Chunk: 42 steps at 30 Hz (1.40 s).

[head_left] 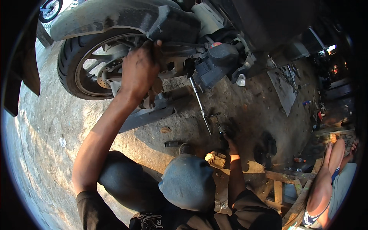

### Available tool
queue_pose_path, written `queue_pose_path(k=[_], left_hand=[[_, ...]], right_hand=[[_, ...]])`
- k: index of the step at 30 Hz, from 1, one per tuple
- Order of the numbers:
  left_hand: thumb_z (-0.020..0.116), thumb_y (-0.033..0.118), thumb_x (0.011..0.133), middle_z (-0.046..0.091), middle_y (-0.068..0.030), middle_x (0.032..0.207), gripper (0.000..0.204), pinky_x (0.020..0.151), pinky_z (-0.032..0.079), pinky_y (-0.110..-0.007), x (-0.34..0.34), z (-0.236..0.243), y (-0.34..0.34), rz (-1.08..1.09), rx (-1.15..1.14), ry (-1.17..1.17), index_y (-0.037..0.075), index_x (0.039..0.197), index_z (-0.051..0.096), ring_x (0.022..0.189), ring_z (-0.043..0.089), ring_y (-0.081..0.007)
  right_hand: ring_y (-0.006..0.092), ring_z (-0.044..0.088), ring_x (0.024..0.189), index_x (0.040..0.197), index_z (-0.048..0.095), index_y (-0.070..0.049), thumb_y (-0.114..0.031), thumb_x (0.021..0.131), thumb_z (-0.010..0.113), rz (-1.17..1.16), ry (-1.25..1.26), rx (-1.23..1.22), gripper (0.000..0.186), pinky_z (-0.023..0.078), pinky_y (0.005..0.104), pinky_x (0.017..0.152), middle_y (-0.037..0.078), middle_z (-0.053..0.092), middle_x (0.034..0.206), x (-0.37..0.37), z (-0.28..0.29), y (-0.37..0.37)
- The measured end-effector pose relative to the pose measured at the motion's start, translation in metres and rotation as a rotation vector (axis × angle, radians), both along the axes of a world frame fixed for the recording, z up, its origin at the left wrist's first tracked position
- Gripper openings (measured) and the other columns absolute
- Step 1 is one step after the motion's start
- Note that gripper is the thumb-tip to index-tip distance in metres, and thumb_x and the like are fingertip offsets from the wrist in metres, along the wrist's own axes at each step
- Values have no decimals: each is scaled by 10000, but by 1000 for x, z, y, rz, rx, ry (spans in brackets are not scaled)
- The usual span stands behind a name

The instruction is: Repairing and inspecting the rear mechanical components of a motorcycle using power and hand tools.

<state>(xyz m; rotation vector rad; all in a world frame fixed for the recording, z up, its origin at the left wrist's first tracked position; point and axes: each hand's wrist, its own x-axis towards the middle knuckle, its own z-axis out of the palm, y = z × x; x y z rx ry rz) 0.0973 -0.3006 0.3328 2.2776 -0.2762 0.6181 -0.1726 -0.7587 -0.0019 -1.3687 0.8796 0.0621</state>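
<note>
Your left hand (pixel 140 71) is raised to the motorcycle (pixel 172 25), just below its fender and in front of part of the wheel (pixel 69 71); its fingers are bent, but whether they grasp anything I cannot tell. Your right hand (pixel 230 143) is low over the floor (pixel 50 119), its fingers too shaded to read. A long metal bar (pixel 198 100) slants beneath the motorcycle, near that hand.

two wheels (pixel 97 57) (pixel 50 10), one brake disc (pixel 102 78)
</note>
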Motion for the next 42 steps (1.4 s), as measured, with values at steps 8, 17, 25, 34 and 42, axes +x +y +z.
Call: queue_pose_path(k=[8, 17, 25, 34, 42], left_hand=[[471, 302, 1005, 658, -259, 794, 350, 695, 484, -540, 0, -1, 5, -25, 28, 30, 28, 868, 639, 802, 627, -473], [460, 347, 1020, 633, -251, 793, 411, 698, 453, -513, 2, -1, 3, -40, 30, 70, -8, 881, 613, 827, 600, -471], [458, 344, 1023, 627, -258, 808, 411, 707, 450, -507, 3, 0, 3, -31, 45, 88, -8, 877, 613, 837, 592, -476], [463, 333, 1021, 628, -265, 823, 401, 712, 448, -504, 2, 1, 1, -28, 28, 93, -15, 886, 609, 841, 590, -476], [471, 301, 1004, 645, -248, 765, 370, 682, 465, -532, 3, -1, 0, -8, 26, 28, 20, 817, 623, 783, 606, -479]], right_hand=[[140, 470, 463, 1058, 611, -145, -175, 836, 764, -185, 53, 292, 271, 403, 335, 441, 5, 506, 635, -4, 55, 66], [105, 424, 549, 972, 552, -123, -223, 929, 669, -163, -270, 449, 159, 370, 261, 520, -19, 406, 695, 5, 144, 163], [52, 303, 461, 852, 554, -158, -319, 906, 700, -113, -132, 500, 224, 266, 236, 467, -74, 325, 599, 34, 133, 197], [66, 329, 480, 876, 546, -167, -311, 916, 680, -117, -220, 494, 201, 306, 259, 514, -72, 332, 592, 46, 112, 220], [97, 358, 516, 922, 547, -129, -280, 978, 613, -90, -365, 626, 175, 345, 285, 550, -43, 369, 632, 51, 106, 244]])
